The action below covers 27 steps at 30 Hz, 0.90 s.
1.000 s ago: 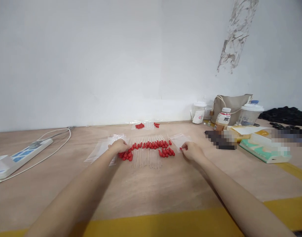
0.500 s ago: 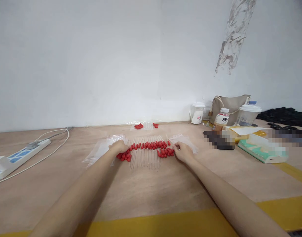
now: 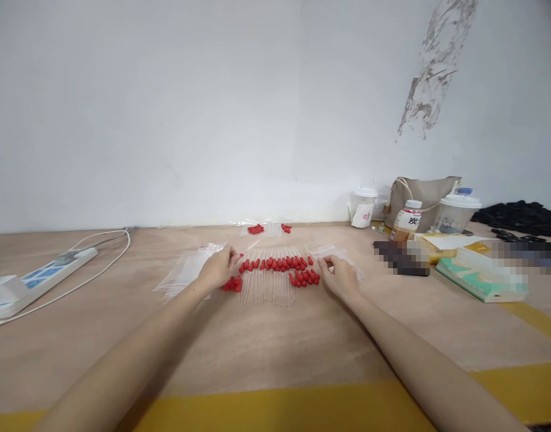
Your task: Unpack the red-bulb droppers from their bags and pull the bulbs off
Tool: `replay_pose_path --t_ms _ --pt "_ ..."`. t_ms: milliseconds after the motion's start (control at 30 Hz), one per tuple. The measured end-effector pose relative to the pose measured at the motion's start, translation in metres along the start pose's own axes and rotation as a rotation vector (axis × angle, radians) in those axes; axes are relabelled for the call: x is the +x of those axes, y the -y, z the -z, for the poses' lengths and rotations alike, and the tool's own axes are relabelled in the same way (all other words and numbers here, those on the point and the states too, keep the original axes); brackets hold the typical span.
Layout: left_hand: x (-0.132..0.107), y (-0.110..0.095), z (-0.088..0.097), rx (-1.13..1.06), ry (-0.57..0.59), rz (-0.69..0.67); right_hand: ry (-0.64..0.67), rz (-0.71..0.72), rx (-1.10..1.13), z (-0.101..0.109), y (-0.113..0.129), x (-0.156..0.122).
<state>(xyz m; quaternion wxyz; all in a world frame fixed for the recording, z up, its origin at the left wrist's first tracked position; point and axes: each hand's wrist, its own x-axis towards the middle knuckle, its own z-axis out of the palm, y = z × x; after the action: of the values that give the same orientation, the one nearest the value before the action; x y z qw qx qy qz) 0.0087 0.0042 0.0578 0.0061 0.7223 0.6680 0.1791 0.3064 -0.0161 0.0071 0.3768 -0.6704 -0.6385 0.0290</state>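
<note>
A row of thin pale sticks with red bulb-shaped ends (image 3: pixel 284 264) lies in the middle of the table. My left hand (image 3: pixel 218 268) is pinched on one such red-ended stick, whose pale shaft (image 3: pixel 252 246) points up and to the right. Just below that hand sits a cluster of loose red pieces (image 3: pixel 233 284). My right hand (image 3: pixel 341 276) is at the row's right end, fingers bent and slightly apart, with nothing visible in them. A second red cluster (image 3: pixel 305 277) lies left of it. Bare stick shafts (image 3: pixel 267 289) extend toward me between the clusters.
Clear plastic bags (image 3: pixel 180 270) lie left of the row, others (image 3: pixel 336 253) behind my right hand. A bag with red pieces (image 3: pixel 256 229) lies near the wall. A power strip (image 3: pixel 45 279) is at left; cups, a bottle (image 3: pixel 407 221) and a tissue pack (image 3: pixel 481 279) stand right.
My left hand has lifted off the left red cluster and now has a red-ended stick in its fingers. My right hand has drawn slightly away from the stick at the row's right end.
</note>
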Motion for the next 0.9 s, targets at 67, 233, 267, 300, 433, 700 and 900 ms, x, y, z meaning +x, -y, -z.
replay_pose_path --t_ms 67,233,267,300,433,700,900 --pt "-0.022 -0.005 -0.007 -0.112 -0.067 -0.191 -0.128 0.149 0.006 0.003 0.011 -0.008" --pt "-0.066 -0.013 -0.03 -0.098 -0.222 -0.518 -0.238 0.543 0.016 0.004 0.041 -0.032" --pt "-0.071 -0.014 -0.034 -0.069 -0.258 -0.566 -0.229 0.62 0.007 0.002 0.045 -0.036" --pt "-0.074 -0.015 -0.036 -0.046 -0.293 -0.605 -0.218 0.693 -0.002 0.0 0.048 -0.04" --pt "-0.08 -0.02 -0.039 -0.043 -0.4 -0.616 -0.189 0.841 -0.053 -0.011 0.057 -0.055" --pt "-0.084 -0.038 -0.048 -0.191 -0.431 -0.596 0.085 0.43 -0.041 -0.012 0.082 -0.072" --pt "-0.085 -0.044 -0.049 -0.24 -0.321 -0.734 0.201 0.235 0.06 -0.012 0.082 -0.068"
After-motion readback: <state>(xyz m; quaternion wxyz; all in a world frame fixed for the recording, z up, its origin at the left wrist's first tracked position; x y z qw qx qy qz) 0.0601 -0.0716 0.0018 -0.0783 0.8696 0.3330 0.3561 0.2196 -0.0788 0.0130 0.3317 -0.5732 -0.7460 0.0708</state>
